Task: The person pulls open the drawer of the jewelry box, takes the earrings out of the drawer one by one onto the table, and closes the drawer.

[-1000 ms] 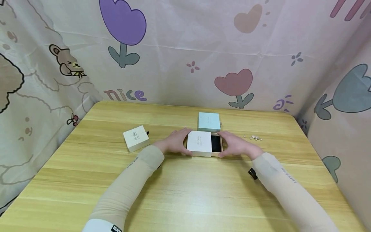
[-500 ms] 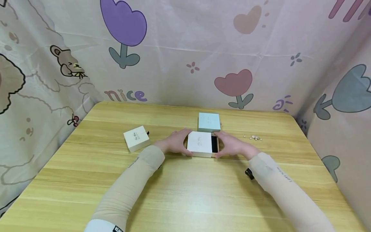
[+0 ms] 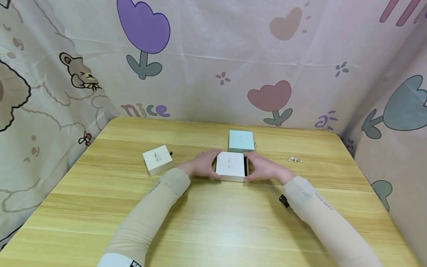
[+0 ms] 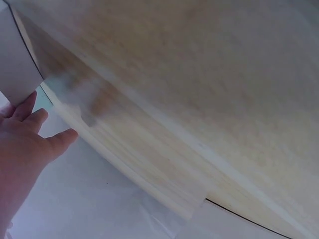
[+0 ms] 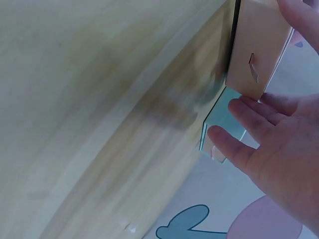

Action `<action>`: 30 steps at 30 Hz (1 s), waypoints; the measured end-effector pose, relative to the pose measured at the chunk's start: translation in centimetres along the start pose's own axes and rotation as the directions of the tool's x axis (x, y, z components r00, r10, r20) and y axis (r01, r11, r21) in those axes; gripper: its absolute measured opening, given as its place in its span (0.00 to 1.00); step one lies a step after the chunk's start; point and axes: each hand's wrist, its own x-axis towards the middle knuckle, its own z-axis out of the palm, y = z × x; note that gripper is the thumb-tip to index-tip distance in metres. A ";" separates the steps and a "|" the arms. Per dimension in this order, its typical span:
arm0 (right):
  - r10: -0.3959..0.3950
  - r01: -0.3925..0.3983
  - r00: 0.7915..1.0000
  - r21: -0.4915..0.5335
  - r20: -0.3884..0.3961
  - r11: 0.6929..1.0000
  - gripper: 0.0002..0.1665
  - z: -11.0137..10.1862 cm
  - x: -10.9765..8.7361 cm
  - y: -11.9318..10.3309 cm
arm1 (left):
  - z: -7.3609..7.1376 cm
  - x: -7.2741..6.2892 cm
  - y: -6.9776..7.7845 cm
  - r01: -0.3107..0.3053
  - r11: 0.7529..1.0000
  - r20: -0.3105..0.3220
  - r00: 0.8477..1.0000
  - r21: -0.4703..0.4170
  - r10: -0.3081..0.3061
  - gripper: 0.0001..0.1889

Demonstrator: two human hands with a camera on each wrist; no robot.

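A white drawer-style gift box (image 3: 230, 164) lies flat on the table between both hands. My left hand (image 3: 201, 163) grips its left end, thumb at the near side and fingers at the far side. At the right end, my right hand (image 3: 265, 166) holds the box's inner drawer (image 3: 246, 166) between thumb and fingers. Only a narrow dark strip of the drawer's inside shows. In the right wrist view the drawer front (image 5: 256, 40) is light brown with a small ribbon pull (image 5: 253, 68). The left wrist view shows my left fingers touching the white sleeve (image 4: 20, 59).
Just behind the white box sits a light blue box (image 3: 241, 140). Another white box (image 3: 158, 160) with a black tab lies to the left, turned at an angle. Several small white, pearl-like pieces (image 3: 294, 159) lie to the right. A patterned curtain (image 3: 200, 55) hangs behind the wooden table (image 3: 213, 222).
My right hand has moved left, sliding the drawer further into the white sleeve, so less of its dark inside shows. My left hand has stayed in place.
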 end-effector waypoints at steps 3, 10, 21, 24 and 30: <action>-0.006 0.006 1.000 0.001 -0.011 1.000 0.64 0.2 0.2 -0.4 | 0.0 0.1 0.0 -0.004 1.000 -0.006 1.000 0.003 0.004 0.54; -0.057 0.057 0.998 -0.030 -0.007 0.998 0.61 0.5 0.8 -1.3 | 0.0 0.0 0.0 -0.004 1.000 -0.010 1.000 0.015 0.004 0.55; -0.021 0.022 1.000 -0.070 0.018 0.997 0.56 1.0 0.6 -1.7 | 0.0 -0.5 0.6 0.045 0.997 0.025 0.999 0.060 -0.046 0.56; -0.035 0.037 0.999 -0.087 0.022 0.996 0.55 1.0 0.7 -1.8 | -0.1 -0.5 0.7 0.051 0.997 0.030 0.998 0.059 -0.052 0.56; -0.039 0.041 0.999 -0.098 0.027 0.994 0.54 1.2 0.7 -1.8 | 0.0 -0.5 0.8 0.036 0.988 0.024 0.999 0.151 -0.040 0.54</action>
